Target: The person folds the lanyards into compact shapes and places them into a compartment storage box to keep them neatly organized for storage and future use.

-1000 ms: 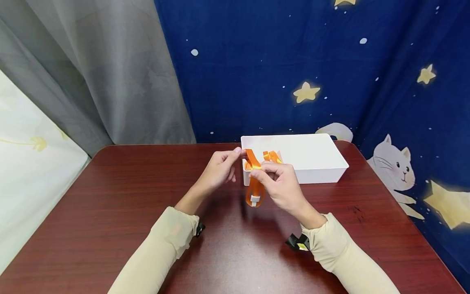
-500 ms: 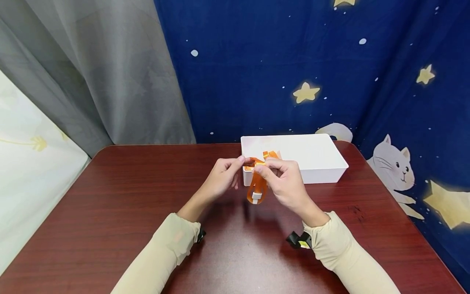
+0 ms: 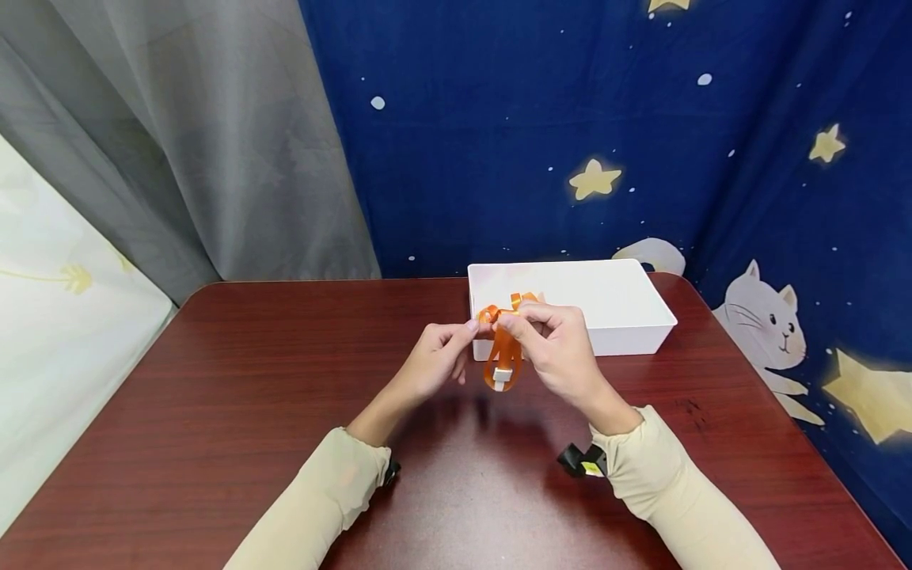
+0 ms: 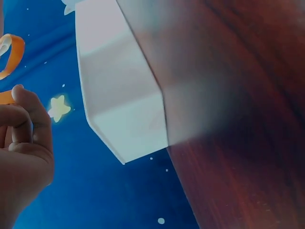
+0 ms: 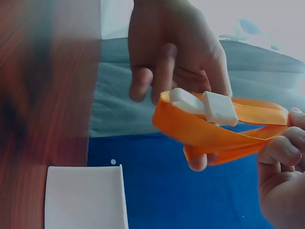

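Observation:
An orange lanyard (image 3: pixel 505 347) with a white plastic buckle (image 5: pixel 220 109) hangs in loops between the two hands, in front of the white box. My right hand (image 3: pixel 563 348) pinches the gathered ribbon between thumb and index finger, with the buckle dangling below. From the other side my left hand (image 3: pixel 435 360) pinches a small ribbon loop at its thumb and index fingertips; its other fingers are loosely bent. In the left wrist view the left hand (image 4: pixel 26 143) shows at the edge, with a fingertip on an orange strip. One left fingertip pokes out below the ribbon in the right wrist view.
A white box (image 3: pixel 620 342) stands at the back right of the dark red wooden table (image 3: pixel 285 356). Another piece of orange ribbon (image 3: pixel 526 298) shows over the box's top, beyond the right hand. Grey and blue star-patterned curtains (image 3: pixel 499 158) hang behind the table.
My left hand has moved down and slightly right, drawing the upper strap into a small loop. My right hand has shifted slightly right, and the hanging buckle has risen a little.

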Tool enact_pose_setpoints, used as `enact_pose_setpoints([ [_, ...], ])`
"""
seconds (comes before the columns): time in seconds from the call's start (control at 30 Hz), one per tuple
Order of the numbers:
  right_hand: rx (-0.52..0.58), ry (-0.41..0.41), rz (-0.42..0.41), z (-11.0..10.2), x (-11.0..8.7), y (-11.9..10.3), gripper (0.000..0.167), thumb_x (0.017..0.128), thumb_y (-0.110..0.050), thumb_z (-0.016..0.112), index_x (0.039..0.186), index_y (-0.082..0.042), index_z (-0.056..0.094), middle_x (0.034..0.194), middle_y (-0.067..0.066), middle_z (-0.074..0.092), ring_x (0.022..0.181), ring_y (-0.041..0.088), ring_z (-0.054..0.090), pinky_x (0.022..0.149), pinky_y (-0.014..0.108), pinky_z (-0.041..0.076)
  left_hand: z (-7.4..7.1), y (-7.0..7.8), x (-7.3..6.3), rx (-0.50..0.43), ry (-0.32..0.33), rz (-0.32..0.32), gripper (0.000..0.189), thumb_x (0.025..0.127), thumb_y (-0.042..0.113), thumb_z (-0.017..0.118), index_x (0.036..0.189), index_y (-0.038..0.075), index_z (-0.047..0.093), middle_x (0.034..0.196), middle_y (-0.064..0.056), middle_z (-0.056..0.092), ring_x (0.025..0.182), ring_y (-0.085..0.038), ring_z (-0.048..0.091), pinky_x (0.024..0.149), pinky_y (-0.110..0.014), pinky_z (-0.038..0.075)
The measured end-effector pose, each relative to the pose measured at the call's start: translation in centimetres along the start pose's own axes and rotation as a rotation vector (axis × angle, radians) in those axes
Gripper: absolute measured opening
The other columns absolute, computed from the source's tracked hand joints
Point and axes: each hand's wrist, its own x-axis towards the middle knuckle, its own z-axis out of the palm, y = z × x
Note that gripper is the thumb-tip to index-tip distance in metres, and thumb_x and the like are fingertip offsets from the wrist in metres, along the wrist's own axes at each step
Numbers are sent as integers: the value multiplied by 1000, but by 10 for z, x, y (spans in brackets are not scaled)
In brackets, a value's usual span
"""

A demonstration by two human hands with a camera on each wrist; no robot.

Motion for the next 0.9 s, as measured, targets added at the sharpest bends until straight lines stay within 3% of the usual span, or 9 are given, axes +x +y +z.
enact_pose_setpoints([
  [0.27,64,36,83,-1,3,1,17,95,-5,66,81,4,71,51,1,39,44,13,33,39,25,27,5,-5,-5,-29,-33,-23,36,107,13,42,122,-9,66,46,-4,37,42,-33,38,47,-29,47],
  [0.53,112,51,138,0,4,1,23,97,-10,65,82,7,69,52,0,39,42,12,31,39,19,28,8,-8,-13,-42,-60,-5,33,105,13,45,115,-9,68,45,1,36,41,-15,38,46,-30,49],
  [0.63,153,63,168,1,4,1,25,97,-10,64,81,9,68,51,-1,38,41,10,30,39,19,27,10,-10,-14,-29,-66,-5,26,102,12,55,113,-4,70,55,-1,55,43,-19,42,45,-33,47],
  [0.73,189,65,198,1,4,0,27,98,-11,64,83,11,67,51,-1,38,41,10,29,39,18,27,12,-11,-14,-35,-81,-5,26,94,7,68,119,0,70,83,-7,72,48,-14,50,47,-28,45],
  [0.77,199,64,210,1,4,0,27,98,-11,64,83,12,67,51,-1,39,41,10,29,39,18,29,13,-11,-14,-35,-81,-4,29,90,6,72,119,0,71,92,-9,74,48,-13,51,46,-25,43],
  [0.9,218,65,259,3,4,-1,29,98,-11,64,90,16,67,53,-1,42,41,8,30,39,16,32,16,-11,-14,-76,-73,18,31,83,1,78,113,-2,72,95,-13,74,53,-6,55,51,-17,43],
])
